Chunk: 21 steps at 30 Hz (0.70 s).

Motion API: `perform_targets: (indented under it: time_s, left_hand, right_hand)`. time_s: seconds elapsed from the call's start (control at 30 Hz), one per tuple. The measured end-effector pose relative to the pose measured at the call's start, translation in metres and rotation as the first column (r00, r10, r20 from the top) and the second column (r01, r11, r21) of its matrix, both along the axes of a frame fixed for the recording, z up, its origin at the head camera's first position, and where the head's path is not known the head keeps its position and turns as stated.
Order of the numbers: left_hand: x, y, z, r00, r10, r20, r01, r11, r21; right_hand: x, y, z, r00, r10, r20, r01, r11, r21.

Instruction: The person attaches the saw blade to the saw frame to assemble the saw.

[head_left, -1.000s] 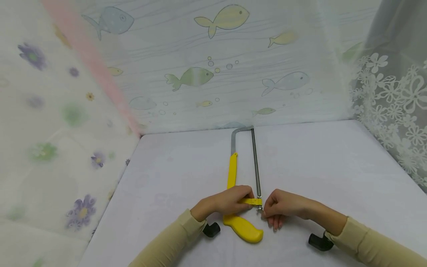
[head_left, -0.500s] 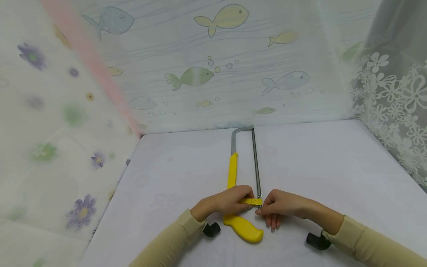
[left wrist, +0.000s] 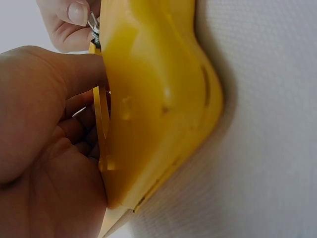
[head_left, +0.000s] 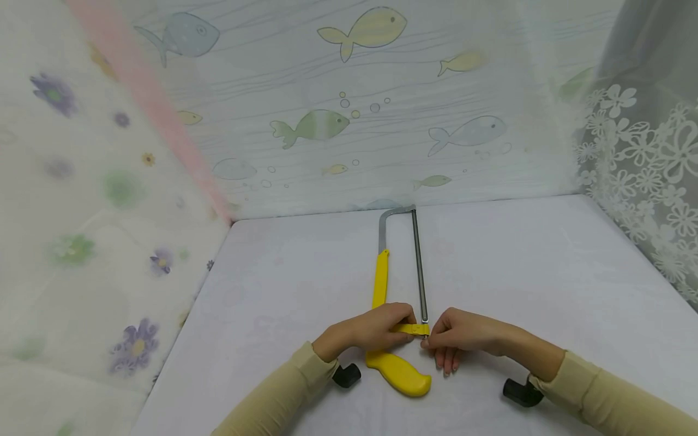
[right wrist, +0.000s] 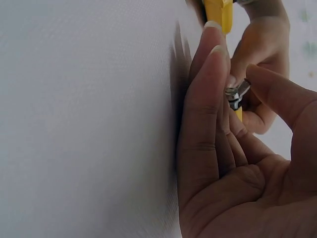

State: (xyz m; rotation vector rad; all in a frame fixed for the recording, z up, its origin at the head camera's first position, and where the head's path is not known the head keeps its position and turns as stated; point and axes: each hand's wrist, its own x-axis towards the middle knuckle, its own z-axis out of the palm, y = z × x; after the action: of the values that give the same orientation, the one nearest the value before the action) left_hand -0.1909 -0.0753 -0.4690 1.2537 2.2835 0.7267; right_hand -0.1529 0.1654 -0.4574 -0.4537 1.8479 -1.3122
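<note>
A hacksaw (head_left: 400, 375) with a yellow handle and grey metal bow lies on the white table, its blade side (head_left: 419, 266) facing right. My left hand (head_left: 378, 325) grips the yellow frame just above the handle, thumb over the lower yellow arm (head_left: 412, 329). In the left wrist view the yellow handle (left wrist: 158, 94) fills the middle. At the blade's near end my right hand (head_left: 463, 333) pinches the metal wing nut (right wrist: 242, 89) between thumb and index finger. The other right fingers (right wrist: 200, 114) extend beside it, close over the table.
White cloth covers the table (head_left: 283, 272). Behind it hangs a curtain (head_left: 382, 151) printed with fish; a flower-printed one (head_left: 98, 200) is on the left and grey lace (head_left: 643, 145) on the right. Black wrist cameras (head_left: 346, 375) sit beneath both forearms.
My right thumb and fingers have moved left over the wing nut, then shifted very slightly back right. The left hand and the hacksaw have stayed in place.
</note>
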Motion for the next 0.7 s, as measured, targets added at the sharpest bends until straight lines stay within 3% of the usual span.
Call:
perform_targets:
  time_s: [0.7]
  left_hand:
    - [0.0007,0.0000,0.0012,1.000,0.006,0.004,-0.006,1.000,-0.008]
  right_hand:
    - [-0.0017,0.0066,0.0024,0.997,0.005,-0.074,-0.007,1.000,-0.025]
